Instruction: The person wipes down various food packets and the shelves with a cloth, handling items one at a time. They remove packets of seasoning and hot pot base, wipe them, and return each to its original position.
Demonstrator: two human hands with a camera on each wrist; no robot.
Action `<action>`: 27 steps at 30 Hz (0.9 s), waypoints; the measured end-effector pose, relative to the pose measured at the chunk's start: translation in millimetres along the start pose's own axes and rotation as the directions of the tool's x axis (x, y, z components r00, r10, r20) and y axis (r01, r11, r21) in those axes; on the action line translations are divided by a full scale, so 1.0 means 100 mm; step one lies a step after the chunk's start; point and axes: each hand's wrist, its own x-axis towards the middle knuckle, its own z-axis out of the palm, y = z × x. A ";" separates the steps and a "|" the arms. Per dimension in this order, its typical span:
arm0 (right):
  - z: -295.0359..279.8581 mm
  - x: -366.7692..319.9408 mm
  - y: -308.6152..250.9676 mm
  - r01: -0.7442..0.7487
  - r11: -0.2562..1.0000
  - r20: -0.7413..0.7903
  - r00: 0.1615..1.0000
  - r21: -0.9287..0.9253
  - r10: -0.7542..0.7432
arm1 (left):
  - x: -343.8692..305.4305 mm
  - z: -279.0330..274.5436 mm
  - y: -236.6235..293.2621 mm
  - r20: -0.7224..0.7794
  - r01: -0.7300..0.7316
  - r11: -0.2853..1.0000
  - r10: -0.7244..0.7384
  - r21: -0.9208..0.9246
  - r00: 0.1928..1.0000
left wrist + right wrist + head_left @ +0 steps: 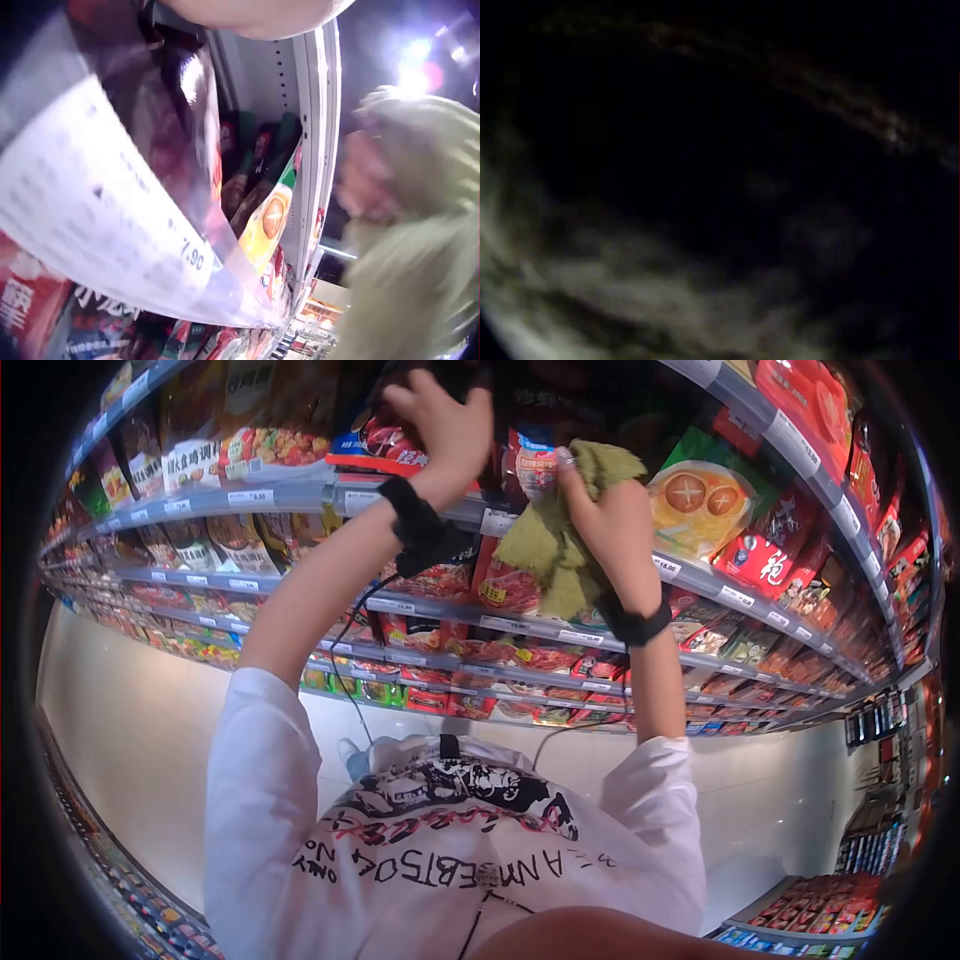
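My right hand (610, 535) grips a crumpled green cloth (545, 555), which hangs over the front edge of an upper shelf. Behind it stands a small red and blue packet (535, 460). My left hand (452, 435) reaches over the same shelf with its fingers spread, above a red food packet (385, 448); its fingertips fade into the dark shelf interior. In the left wrist view, the green cloth (416, 277) is blurred at the right, beside a large price label (105, 195). The right wrist view is very dark, with pale blurred cloth folds (652, 300) low down.
Shelf edges with price tags (250, 497) curve across the head view, with packed food bags on several levels. A yellow and green mushroom packet (695, 505) stands right of the cloth. Thin cables (345, 650) run down from the wrist straps. Below lies a pale tiled floor (130, 700).
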 end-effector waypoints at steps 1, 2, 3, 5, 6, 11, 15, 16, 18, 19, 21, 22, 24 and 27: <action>0.11 -0.02 0.18 0.009 0.997 0.009 1.000 -0.080 -0.008 | 0.15 -0.10 -0.20 0.156 -0.128 0.992 0.125 0.012 0.980; 0.16 -0.03 0.23 -0.022 0.987 0.102 0.994 -0.162 0.038 | 0.26 -0.16 -0.22 0.431 0.105 0.955 0.026 -0.276 0.902; 0.18 -0.03 0.25 -0.041 0.969 0.191 0.978 -0.244 0.090 | 0.34 -0.18 -0.20 0.683 0.393 0.802 0.027 -0.451 0.730; 0.21 -0.03 0.27 0.023 0.970 0.183 0.983 -0.243 0.023 | 0.29 0.03 -0.24 0.643 0.442 0.623 0.129 -0.645 0.755; 0.21 -0.03 0.31 0.014 0.973 0.204 0.978 -0.231 0.034 | 0.28 0.10 -0.24 0.695 0.374 0.774 0.116 -0.511 0.710; 0.17 -0.01 0.37 0.083 0.996 0.152 0.985 -0.035 -0.076 | 0.24 0.31 -0.05 0.814 0.446 0.850 -0.034 -0.282 0.580; 0.16 0.04 0.38 0.058 0.998 0.218 0.974 0.039 -0.065 | 0.38 0.18 0.29 0.962 0.654 0.746 -0.070 -0.124 0.262; 0.17 0.03 0.40 0.029 0.999 0.250 0.967 0.047 -0.039 | 0.35 0.29 0.29 0.954 0.661 0.706 0.070 -0.255 0.292; 0.16 0.03 0.39 -0.024 0.998 0.297 0.955 0.066 0.004 | 0.36 0.47 0.24 0.966 0.641 0.722 0.192 -0.260 0.175; 0.15 0.04 0.39 -0.029 0.998 0.294 0.956 0.063 0.009 | 0.35 0.61 0.14 0.955 0.624 0.738 0.292 -0.256 0.047; 0.16 0.01 0.38 0.075 0.995 0.218 0.972 0.059 -0.086 | 0.31 1.06 -0.37 0.828 0.399 0.737 0.549 -0.546 0.119; 0.13 0.01 0.34 0.151 0.985 0.142 0.977 0.086 -0.162 | 0.37 0.88 -0.28 0.905 0.570 0.732 0.422 -0.374 0.053; 0.09 -0.04 0.31 0.158 0.986 0.134 0.977 0.060 -0.165 | 0.43 0.84 -0.23 0.901 0.681 0.654 0.432 -0.331 0.023; -0.01 -0.07 0.19 0.175 0.984 0.119 0.977 0.027 -0.177 | 0.32 0.44 0.04 0.921 0.823 0.510 0.388 -0.252 0.042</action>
